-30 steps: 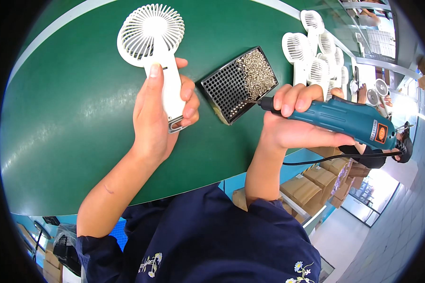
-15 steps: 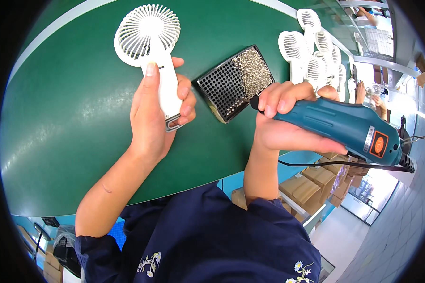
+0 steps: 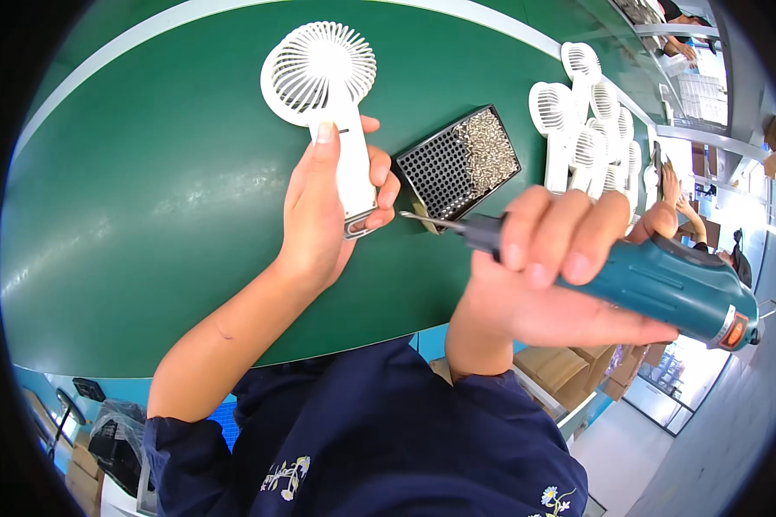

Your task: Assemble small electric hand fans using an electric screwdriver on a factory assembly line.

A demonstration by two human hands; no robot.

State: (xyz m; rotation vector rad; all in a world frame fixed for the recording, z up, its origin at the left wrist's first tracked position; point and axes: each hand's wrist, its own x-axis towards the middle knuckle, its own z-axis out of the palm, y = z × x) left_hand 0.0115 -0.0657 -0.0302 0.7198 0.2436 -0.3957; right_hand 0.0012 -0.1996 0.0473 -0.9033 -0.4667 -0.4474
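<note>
My left hand (image 3: pixel 319 198) is wrapped round the handle of a white handheld fan (image 3: pixel 323 77), its round grille pointing away from me. A metal loop shows at the handle's lower end. In my right hand (image 3: pixel 560 258) lies a teal electric screwdriver (image 3: pixel 664 289), its bit pointing left toward the fan's lower end. A small bright tip, perhaps a screw, shows at the bit's end, apart from the fan. Just behind the bit stands a black perforated screw tray (image 3: pixel 437 172), with many small metal screws (image 3: pixel 491 153) heaped over its right part.
Several white fans (image 3: pixel 586 121) stand close together at the table's right side. The green table (image 3: pixel 147 215) curves round in front of me. Cardboard boxes (image 3: pixel 552 370) are below on the right. Beyond the table, another person's hands (image 3: pixel 671 185) show at the far right.
The screwdriver has swung left and down from over the screw tray, so its bit now shows in front of it. The view has shifted, and the fan appears further right.
</note>
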